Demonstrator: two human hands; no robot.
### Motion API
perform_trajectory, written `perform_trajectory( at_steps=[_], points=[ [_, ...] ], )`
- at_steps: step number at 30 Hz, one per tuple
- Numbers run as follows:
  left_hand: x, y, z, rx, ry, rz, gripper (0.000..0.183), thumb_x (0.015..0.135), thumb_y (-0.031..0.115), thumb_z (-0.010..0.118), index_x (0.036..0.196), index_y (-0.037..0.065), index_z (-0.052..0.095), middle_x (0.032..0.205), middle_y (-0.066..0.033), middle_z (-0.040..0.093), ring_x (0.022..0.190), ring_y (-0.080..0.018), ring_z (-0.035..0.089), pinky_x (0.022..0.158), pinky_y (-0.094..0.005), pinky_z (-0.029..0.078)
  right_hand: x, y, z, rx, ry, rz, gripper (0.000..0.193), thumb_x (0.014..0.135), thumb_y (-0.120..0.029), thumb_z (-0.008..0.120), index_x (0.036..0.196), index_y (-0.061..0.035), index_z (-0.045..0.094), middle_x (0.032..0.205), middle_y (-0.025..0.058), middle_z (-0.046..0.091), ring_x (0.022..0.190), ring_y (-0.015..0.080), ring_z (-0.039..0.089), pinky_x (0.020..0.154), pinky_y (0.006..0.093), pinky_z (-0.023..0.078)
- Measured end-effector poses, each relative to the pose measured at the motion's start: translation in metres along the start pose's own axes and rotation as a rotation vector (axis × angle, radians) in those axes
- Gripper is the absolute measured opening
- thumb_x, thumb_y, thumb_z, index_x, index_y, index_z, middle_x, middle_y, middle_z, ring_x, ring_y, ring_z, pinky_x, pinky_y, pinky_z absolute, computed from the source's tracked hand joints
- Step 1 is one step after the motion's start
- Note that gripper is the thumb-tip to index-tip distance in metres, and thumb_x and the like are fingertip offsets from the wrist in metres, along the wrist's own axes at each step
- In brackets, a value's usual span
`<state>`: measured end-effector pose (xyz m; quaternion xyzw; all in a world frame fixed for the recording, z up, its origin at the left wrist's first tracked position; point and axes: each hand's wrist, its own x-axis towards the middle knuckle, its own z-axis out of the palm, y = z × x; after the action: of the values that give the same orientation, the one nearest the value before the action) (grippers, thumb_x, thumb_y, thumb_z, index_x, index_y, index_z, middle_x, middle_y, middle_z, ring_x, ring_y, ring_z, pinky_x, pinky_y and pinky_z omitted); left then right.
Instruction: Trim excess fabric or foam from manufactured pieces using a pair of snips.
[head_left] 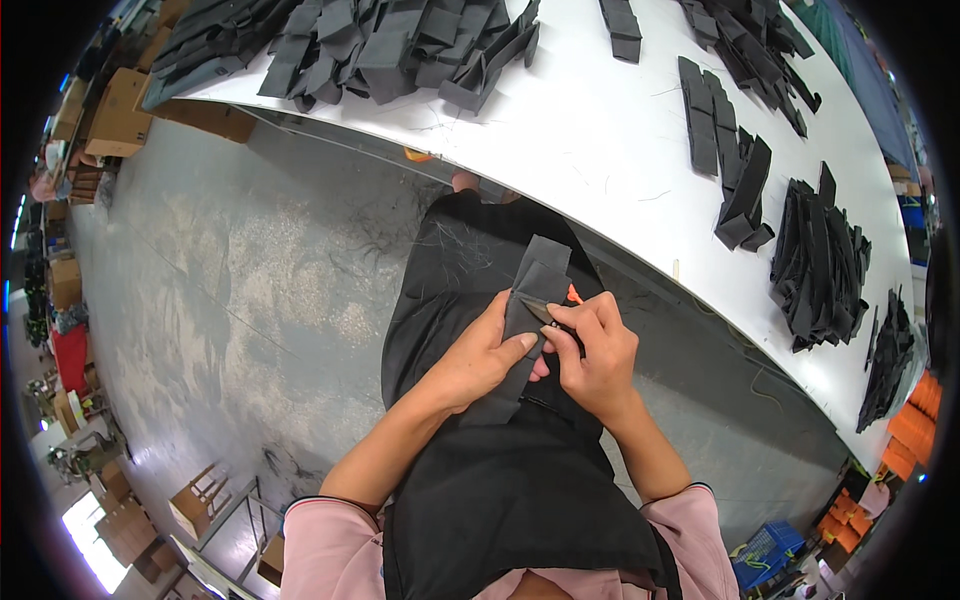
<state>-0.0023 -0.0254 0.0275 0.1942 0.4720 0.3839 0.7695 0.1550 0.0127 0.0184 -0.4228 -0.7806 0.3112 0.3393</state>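
Observation:
Over my lap, my left hand point(468, 362) grips a black fabric strip point(543, 265), its thumb pressed flat on the cloth and its other fingers underneath. The strip runs lengthwise away from me and looks folded or layered. My right hand point(602, 350) is closed around small thread snips point(540, 312), whose pointed metal blades lie against the strip's middle. A bit of orange point(573, 293) shows just beyond the right fingers; whether it belongs to the snips I cannot tell. A black apron point(440, 300) with loose threads covers my legs beneath the work.
A white table point(590, 130) stretches across the far side and right. On it lie a big heap of black strips point(385, 45), a smaller stack point(820, 265) and loose strips point(712, 115). Cardboard boxes point(118, 112) line the left; a blue crate point(768, 550) stands low right.

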Motion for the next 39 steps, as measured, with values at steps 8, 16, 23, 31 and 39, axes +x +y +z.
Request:
perform_trajectory(
  at_steps=[8, 16, 23, 31, 39],
  points=[
    [0.001, -0.005, 0.0, 0.016, 0.023, 0.05, 0.031, 0.091, 0.001, 0.045, 0.121, 0.001, 0.038, 0.1, -0.0086, 0.054, 0.078, -0.012, 0.058, 0.072, -0.0266, 0.051, -0.001, -0.002, -0.006, -0.011, 0.013, -0.05, 0.025, 0.069, -0.002, 0.071, 0.092, -0.0045, 0.063, 0.076, 0.0072, 0.053, 0.058, 0.0205, 0.058, 0.051, 0.0287, 0.047],
    [0.003, -0.005, 0.003, 0.21, 0.066, 0.125, 0.047, 0.09, -0.003, 0.042, 0.135, -0.001, 0.027, 0.107, -0.0123, 0.052, 0.08, -0.0133, 0.057, 0.069, -0.0273, 0.05, -0.002, -0.005, 0.003, -0.167, 0.01, -0.094, 0.027, 0.071, 0.004, 0.069, 0.096, -0.0019, 0.062, 0.083, 0.0106, 0.054, 0.061, 0.0182, 0.059, 0.049, 0.0282, 0.049],
    [0.006, -0.012, 0.002, 0.302, 0.084, 0.228, 0.048, 0.088, -0.005, 0.041, 0.134, -0.002, 0.028, 0.109, -0.0122, 0.052, 0.089, -0.0145, 0.055, 0.079, -0.0277, 0.047, -0.011, -0.009, 0.011, -0.05, 0.071, 0.053, 0.027, 0.071, 0.002, 0.069, 0.096, -0.0012, 0.061, 0.083, 0.0104, 0.052, 0.058, 0.022, 0.058, 0.051, 0.0312, 0.048],
    [0.008, -0.015, 0.003, 0.249, 0.061, 0.23, 0.052, 0.087, -0.002, 0.044, 0.136, -0.003, 0.027, 0.115, -0.0136, 0.051, 0.103, -0.0171, 0.051, 0.09, -0.0282, 0.042, -0.018, -0.008, 0.014, -0.031, 0.095, 0.105, 0.029, 0.07, 0.004, 0.068, 0.097, -0.0013, 0.06, 0.084, 0.0114, 0.052, 0.06, 0.0219, 0.058, 0.051, 0.0308, 0.049],
    [0.008, -0.015, 0.003, 0.158, 0.022, 0.13, 0.05, 0.089, -0.004, 0.046, 0.136, 0.0, 0.029, 0.123, -0.0115, 0.048, 0.112, -0.014, 0.047, 0.096, -0.0271, 0.039, -0.022, -0.009, 0.017, 0.031, 0.135, 0.187, 0.025, 0.074, 0.003, 0.068, 0.097, -0.0011, 0.06, 0.089, 0.0138, 0.053, 0.061, 0.0214, 0.06, 0.051, 0.0278, 0.05]
  ],
)
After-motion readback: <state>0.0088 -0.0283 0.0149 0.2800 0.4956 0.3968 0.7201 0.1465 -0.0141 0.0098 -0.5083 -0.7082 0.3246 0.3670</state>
